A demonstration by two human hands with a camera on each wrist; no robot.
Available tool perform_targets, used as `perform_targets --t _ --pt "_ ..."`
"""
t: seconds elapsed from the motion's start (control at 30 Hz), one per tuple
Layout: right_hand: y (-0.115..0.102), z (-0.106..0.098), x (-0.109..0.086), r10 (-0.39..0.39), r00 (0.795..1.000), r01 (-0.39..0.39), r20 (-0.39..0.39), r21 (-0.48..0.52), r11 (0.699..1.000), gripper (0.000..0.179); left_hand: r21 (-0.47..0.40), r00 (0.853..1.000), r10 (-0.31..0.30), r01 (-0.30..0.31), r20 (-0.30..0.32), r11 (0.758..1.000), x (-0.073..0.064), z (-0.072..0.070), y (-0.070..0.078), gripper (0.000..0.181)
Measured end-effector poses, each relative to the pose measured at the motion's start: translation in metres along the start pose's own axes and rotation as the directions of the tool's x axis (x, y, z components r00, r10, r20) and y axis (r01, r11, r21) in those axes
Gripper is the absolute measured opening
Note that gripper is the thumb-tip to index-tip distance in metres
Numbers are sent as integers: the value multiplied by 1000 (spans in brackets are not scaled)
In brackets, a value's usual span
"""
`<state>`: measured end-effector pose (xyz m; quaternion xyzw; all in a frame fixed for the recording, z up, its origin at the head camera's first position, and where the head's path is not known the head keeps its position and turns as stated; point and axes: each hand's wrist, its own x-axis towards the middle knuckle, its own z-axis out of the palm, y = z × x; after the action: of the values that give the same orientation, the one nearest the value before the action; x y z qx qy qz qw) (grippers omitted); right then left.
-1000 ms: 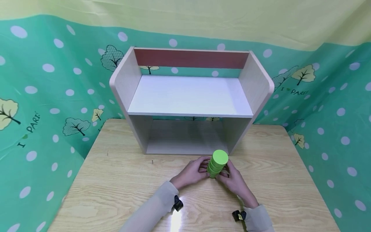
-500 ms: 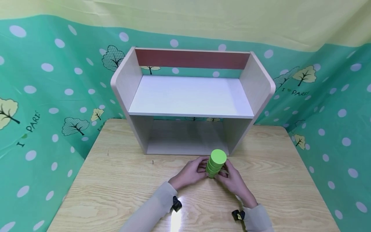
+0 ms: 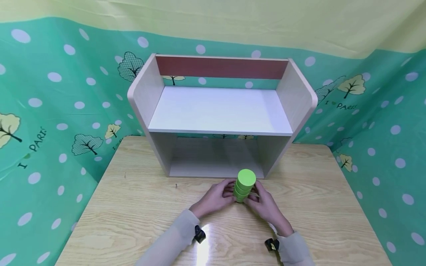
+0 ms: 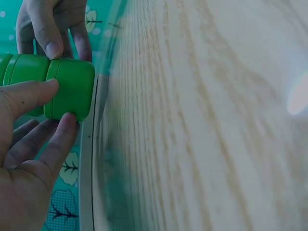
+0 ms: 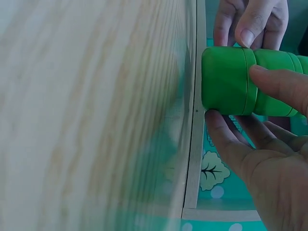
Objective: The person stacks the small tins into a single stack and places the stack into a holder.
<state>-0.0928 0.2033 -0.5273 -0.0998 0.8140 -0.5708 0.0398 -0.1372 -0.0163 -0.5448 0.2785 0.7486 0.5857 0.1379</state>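
In the head view a stack of green round lidded containers (image 3: 245,181) stands upright on the table, just before the shelf's front edge. My left hand (image 3: 214,199) holds it from the left side and my right hand (image 3: 265,205) from the right. Seen from the left wrist, the left thumb and fingers wrap the green containers (image 4: 72,89), with seams showing between the pieces. The right wrist view shows the right thumb on the stack (image 5: 226,82) near a seam and fingers curled under its far side. The stack's lower part is partly hidden by fingers.
A pale two-level shelf unit (image 3: 219,111) with a red back strip (image 3: 221,66) stands at the back of the wooden table (image 3: 133,207). Behind and beside it hangs a green dotted curtain (image 3: 50,99). A black wrist camera (image 3: 199,234) sits on the left sleeve.
Both hands and the green stack between them have shifted slightly to the left. The grip looks the same, and the shelf has stayed put.
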Motion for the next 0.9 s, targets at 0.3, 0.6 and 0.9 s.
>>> perform_targets --t 0.3,0.6,0.9 --pt "-8 4 3 -19 999 19 28 11 1000 72 -61 1000 -22 21 -11 998 -6 -6 3 64" --pt "-11 11 7 -66 997 66 31 18 998 70 -46 999 -41 39 -36 998 -14 -13 6 64" --pt "-19 18 11 -58 997 57 44 34 998 72 -19 998 -48 48 -31 999 -22 -23 9 61"
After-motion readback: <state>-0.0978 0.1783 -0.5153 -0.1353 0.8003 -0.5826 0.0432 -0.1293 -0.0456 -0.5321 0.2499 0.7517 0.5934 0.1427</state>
